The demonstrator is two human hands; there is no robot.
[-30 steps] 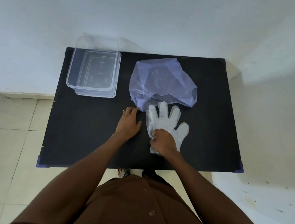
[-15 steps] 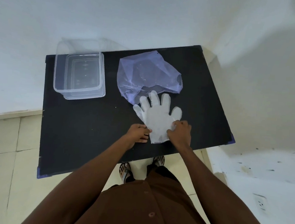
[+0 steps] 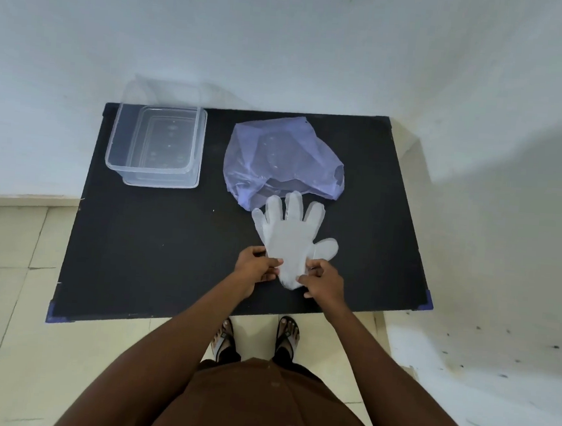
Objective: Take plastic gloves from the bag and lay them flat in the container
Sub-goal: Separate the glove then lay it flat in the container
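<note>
A clear plastic glove (image 3: 289, 237) lies spread flat on the black table (image 3: 156, 243), its fingers pointing away from me and touching the mouth of the purple plastic bag (image 3: 280, 159). My left hand (image 3: 257, 267) pinches the left edge of the glove's cuff. My right hand (image 3: 323, 278) pinches the right edge of the cuff. A clear rectangular container (image 3: 157, 146) stands at the table's far left with nothing visible inside. More gloves show faintly inside the bag.
The table stands against a white wall (image 3: 286, 45). Tiled floor (image 3: 5, 275) runs along its left and near sides. My sandalled feet (image 3: 256, 338) stand at the near edge.
My left hand moved from the table beside the bag to the glove's cuff. My right hand shifted to the cuff's right edge, and the glove now lies flatter.
</note>
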